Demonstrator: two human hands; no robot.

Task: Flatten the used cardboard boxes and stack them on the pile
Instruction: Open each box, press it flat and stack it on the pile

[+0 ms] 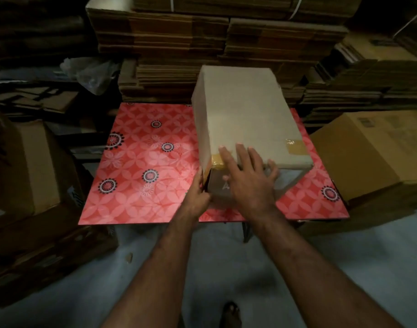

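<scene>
Box (245,114) unflattened, standing on red patterned table (141,162), right of centre. Left hand (198,195) gripping near-left corner edge; right hand (245,176) spread flat over taped near end. Flattened stacks (179,55) beyond, far side. Flattening barely begun; stacking still to do.

Box (245,114) on table (141,162) — stacks (179,43) behind

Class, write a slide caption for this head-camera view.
Both hands, left and right, work at a taped cardboard box on a red patterned table.
</scene>
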